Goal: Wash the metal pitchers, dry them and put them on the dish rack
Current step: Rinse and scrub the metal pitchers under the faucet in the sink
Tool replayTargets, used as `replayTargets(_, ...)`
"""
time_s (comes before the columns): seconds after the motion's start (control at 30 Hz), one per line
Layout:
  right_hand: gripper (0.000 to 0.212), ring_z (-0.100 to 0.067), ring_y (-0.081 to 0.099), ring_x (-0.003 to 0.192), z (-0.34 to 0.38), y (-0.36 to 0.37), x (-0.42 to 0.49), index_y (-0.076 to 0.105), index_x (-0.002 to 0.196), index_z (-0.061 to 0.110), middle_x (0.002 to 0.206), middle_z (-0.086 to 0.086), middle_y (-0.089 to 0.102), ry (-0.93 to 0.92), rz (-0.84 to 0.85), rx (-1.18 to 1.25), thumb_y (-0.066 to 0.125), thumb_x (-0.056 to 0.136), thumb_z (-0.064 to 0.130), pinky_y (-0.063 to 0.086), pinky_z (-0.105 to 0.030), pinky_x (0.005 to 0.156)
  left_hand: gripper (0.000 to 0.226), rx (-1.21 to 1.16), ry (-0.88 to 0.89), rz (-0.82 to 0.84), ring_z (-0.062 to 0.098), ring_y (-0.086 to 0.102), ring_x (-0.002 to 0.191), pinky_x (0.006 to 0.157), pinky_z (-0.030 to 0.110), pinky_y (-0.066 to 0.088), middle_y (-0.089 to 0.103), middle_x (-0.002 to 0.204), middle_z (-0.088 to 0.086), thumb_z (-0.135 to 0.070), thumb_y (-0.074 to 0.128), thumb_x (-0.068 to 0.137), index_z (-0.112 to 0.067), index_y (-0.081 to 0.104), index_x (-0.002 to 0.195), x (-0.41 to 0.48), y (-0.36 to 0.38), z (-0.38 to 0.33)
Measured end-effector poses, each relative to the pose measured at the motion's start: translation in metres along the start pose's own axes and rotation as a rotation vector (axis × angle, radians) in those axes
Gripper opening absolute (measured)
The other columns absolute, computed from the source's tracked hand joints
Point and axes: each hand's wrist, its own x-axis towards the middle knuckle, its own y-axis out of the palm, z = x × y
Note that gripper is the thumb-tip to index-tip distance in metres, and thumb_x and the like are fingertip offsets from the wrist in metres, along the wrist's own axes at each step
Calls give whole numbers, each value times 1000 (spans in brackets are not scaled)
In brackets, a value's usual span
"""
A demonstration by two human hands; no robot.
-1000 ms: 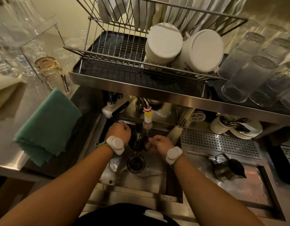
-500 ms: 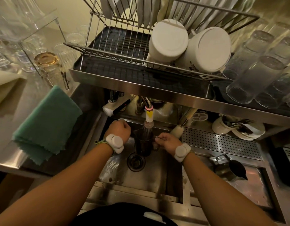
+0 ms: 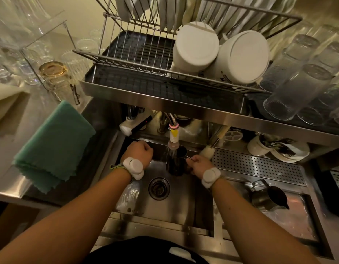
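A dark metal pitcher [image 3: 176,165] stands upright in the sink [image 3: 176,204] under the faucet nozzle [image 3: 173,137], and water sprays onto its rim. My right hand [image 3: 198,164] grips its handle from the right. My left hand [image 3: 139,152] is a closed fist to the left of the pitcher, apart from it; nothing shows in it. A second metal pitcher [image 3: 267,197] sits on the wet drainboard at the right, spout pointing right. The wire dish rack [image 3: 126,61] stands on the shelf above the sink, its left half bare.
Two white cups [image 3: 199,46] and plates fill the rack's right side. Upturned glasses [image 3: 294,92] lie on the shelf at the right. A folded teal cloth [image 3: 54,145] rests on the left counter. A bottle brush [image 3: 206,149] leans by the perforated tray [image 3: 258,166]. The drain [image 3: 158,188] is below the pitcher.
The pitcher has gone from tilted to upright under the stream. My left hand has let go and drawn away to the left; my right hand keeps the handle.
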Motion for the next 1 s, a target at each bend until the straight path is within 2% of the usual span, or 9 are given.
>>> replayTargets(0.07,16,-22,56,85,3,12,-1,64,91,11,87,-7,62,-43,-74,-42,61,96,26,47,-34,77,23,-4,-2,1,10,52,57,47,22,36,62,68,-2,-30,54,84,-14,66,73,0,1,-1)
replayTargets(0.13,16,-20,57,82,6,19,-5,65,87,14,82,-2,62,-108,-8,-27,63,95,28,44,-28,73,23,-9,-6,8,12,51,55,45,22,32,58,63,-3,-30,55,85,-16,62,68,-1,1,-4)
replayTargets(0.23,14,-26,62,80,0,14,-9,66,79,20,82,-11,68,-124,143,34,65,93,25,53,-44,82,25,-31,1,1,14,51,53,46,22,29,55,60,-3,-29,55,86,-20,55,63,-2,-1,-5)
replayTargets(0.33,16,-41,68,93,-5,4,-7,63,80,17,95,-25,70,-40,127,-12,63,94,24,57,-51,89,26,-42,0,-1,18,53,58,48,25,31,57,67,2,-28,54,87,-17,54,64,-1,-4,-6)
replayTargets(0.43,23,-27,59,80,-3,9,-7,62,82,10,84,-17,65,-15,-30,-154,62,95,29,46,-30,71,26,-35,3,-7,18,52,57,48,25,35,59,67,7,-26,55,87,-8,60,70,-3,-4,-9)
replayTargets(0.6,17,-11,57,73,8,27,-17,62,80,14,78,2,65,-133,29,19,63,95,22,44,-24,69,27,-54,8,2,19,48,52,49,27,35,56,59,7,-24,54,88,-9,55,65,-4,-2,-12)
replayTargets(0.77,23,-39,67,97,-2,11,-11,67,99,1,100,-25,71,-50,111,-33,62,96,23,53,-50,94,25,-65,-21,-8,15,52,56,48,24,33,59,63,1,-26,55,87,-19,54,63,-4,-5,-6)
replayTargets(0.9,16,-22,57,86,-2,23,-8,61,87,12,84,-4,61,-20,-39,-62,61,96,25,47,-31,76,19,-59,-31,9,15,56,62,51,23,38,65,71,3,-27,56,88,-14,65,76,-5,-4,-6)
replayTargets(1.0,21,-21,60,82,-2,31,-14,64,83,4,88,-12,68,-65,4,41,61,96,20,48,-25,72,19,-80,-24,41,15,58,63,52,23,38,65,71,2,-28,57,89,-14,66,80,-6,-3,-8)
